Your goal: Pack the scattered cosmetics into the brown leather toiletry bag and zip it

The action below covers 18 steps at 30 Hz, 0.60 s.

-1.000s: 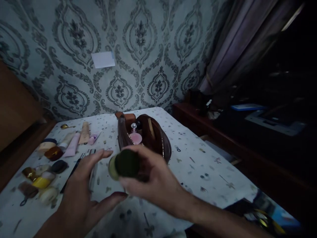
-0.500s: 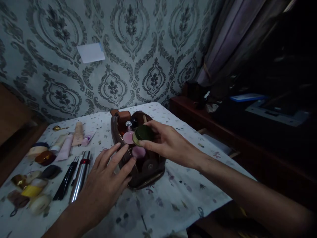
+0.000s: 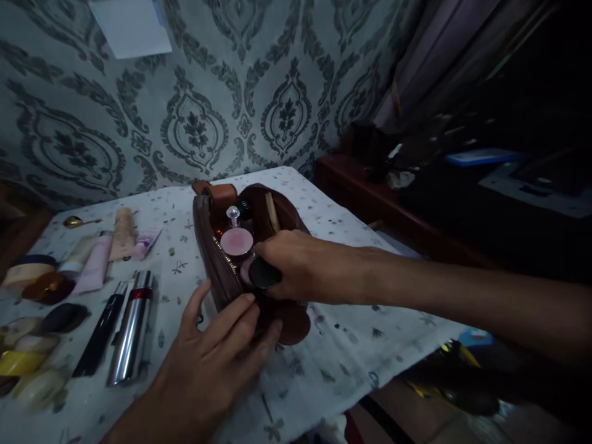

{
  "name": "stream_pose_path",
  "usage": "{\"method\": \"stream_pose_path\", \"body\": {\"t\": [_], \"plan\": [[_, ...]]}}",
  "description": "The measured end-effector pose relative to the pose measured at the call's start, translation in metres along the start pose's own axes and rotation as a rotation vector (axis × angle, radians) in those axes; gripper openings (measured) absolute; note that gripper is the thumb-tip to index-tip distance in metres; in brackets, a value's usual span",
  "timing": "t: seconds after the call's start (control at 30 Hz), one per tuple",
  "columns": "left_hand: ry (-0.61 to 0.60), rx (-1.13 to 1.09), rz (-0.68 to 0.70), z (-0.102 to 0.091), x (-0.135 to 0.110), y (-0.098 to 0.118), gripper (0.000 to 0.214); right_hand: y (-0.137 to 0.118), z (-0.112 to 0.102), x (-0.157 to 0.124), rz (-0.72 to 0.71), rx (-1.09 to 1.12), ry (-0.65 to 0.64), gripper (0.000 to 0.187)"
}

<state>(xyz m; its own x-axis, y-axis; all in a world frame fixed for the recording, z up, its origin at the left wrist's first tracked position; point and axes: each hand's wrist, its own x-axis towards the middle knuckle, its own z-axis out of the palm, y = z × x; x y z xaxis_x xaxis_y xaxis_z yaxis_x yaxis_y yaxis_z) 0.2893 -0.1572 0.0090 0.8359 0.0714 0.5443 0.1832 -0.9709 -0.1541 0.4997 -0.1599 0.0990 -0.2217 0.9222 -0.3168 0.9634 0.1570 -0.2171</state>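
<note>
The right hand (image 3: 296,265) grips the dark round container (image 3: 263,273) at the mouth of the brown bag (image 3: 208,246); the left hand (image 3: 210,351), fingers spread, touches the bag's near edge. The pink bottle (image 3: 237,241) is already inside, the silver cylinder (image 3: 132,330) lies outside, on the table (image 3: 370,345)

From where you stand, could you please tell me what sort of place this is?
Probably a room in a home, perhaps a bedroom, judging by the patterned wallpaper, a curtain hanging at the right, and toiletry-like tubes lying on a printed cloth.
</note>
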Motion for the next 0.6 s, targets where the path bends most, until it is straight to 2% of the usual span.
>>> {"method": "stream_pose_path", "body": {"t": [0.13, 0.3, 0.43, 0.6], "plan": [[0.019, -0.035, -0.022, 0.004, -0.001, 0.0, 0.032, -0.005, -0.004, 0.003, -0.023, -0.089, -0.206, 0.018], [0.039, -0.046, -0.022, 0.008, -0.002, 0.001, 0.031, -0.007, -0.001, 0.013, -0.042, -0.128, -0.27, 0.022], [0.045, -0.067, -0.027, 0.008, -0.002, 0.001, 0.032, -0.017, -0.001, 0.021, -0.016, -0.165, -0.372, 0.04], [0.017, -0.059, -0.048, 0.004, 0.0, 0.002, 0.031, -0.024, 0.006, 0.029, 0.106, -0.137, -0.41, 0.056]]}}
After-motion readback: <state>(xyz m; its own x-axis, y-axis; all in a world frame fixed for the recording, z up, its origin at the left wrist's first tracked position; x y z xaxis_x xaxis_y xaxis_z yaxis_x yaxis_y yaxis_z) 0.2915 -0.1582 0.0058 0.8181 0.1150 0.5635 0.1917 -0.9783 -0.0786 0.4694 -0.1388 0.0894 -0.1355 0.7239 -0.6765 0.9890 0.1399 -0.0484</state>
